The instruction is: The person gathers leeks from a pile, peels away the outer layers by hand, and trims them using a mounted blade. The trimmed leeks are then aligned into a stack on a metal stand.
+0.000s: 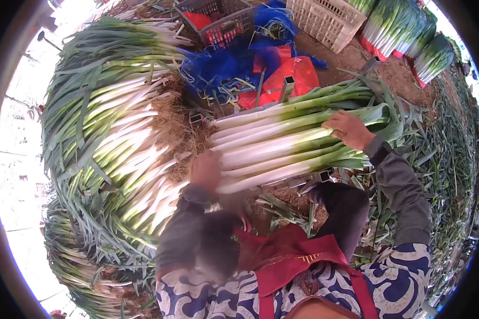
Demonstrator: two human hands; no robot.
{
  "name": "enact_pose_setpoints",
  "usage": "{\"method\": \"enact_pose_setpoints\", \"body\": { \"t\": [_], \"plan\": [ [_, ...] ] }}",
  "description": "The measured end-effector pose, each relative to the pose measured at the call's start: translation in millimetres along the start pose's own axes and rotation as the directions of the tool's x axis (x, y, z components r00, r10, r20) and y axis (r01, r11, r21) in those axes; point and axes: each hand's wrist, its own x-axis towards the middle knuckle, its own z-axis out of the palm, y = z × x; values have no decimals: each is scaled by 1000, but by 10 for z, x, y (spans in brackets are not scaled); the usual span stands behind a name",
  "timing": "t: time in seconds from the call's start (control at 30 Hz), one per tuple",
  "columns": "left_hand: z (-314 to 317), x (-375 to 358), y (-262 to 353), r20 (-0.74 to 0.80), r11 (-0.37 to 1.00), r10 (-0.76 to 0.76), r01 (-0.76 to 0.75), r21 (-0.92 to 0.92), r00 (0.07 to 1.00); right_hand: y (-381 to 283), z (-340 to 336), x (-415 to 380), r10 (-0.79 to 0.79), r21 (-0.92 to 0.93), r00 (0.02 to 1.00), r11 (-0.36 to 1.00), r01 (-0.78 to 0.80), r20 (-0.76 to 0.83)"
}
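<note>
Leeks (282,144) lie side by side across a metal frame (324,175), white root ends to the left and green leaves to the right. An upright post (287,88) stands at the far edge of the row, apparently serving as a stop that prevents stalks from rolling off. The 2 hands work at opposite ends. The left hand (205,170) is at the root ends on the near side; motion blur hides its fingers, so whether it grips cannot be told. The right hand (350,129) rests over the stalks where white passes into green, its fingers bent and close together; whether the thumb pinches a stalk cannot be told. Such a position would steady the row and keep the stalks parallel.

Left: a large pile (117,127), its roots (167,125) turned toward the frame, presumably so that the firm ends are within easy reach. Beyond the frame: blue netting (213,66), a red sheet (298,74), a dark crate (226,24) and a pale crate (327,21). Upper right: upright bundles (394,26) with red wrapping at the base, which probably holds the stalks together.
</note>
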Motion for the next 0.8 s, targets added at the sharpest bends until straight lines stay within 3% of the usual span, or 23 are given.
{"method": "enact_pose_setpoints", "body": {
  "t": [0.17,0.2,0.33,0.37,0.47,0.6,0.7,0.8],
  "plan": [
    [-70,650,-125,-272,999,24,-36,-40,962,96,-184,455,-24,-140,968,990,-11,-251],
    [-35,786,-155,-246,997,32,-47,-55,969,121,-224,526,-35,-163,958,987,-12,-284],
    [286,1212,-187,-188,988,109,-127,-86,976,689,144,742,63,-180,979,979,-98,-192],
    [414,1305,-209,-186,984,136,-155,-89,973,842,316,746,92,-152,992,983,-104,-80],
    [726,1375,-350,-12,991,100,-98,95,995,729,428,651,135,-251,989,957,-144,-55],
    [727,1322,-343,-118,993,95,-86,79,988,951,445,794,147,-306,986,945,-118,74],
    [607,1276,-436,-209,998,66,-60,32,976,803,310,1012,90,-287,995,953,-96,-34],
    [692,1294,-351,-157,998,2,9,65,988,922,582,998,14,-185,995,982,-33,-104]
  ]
}}
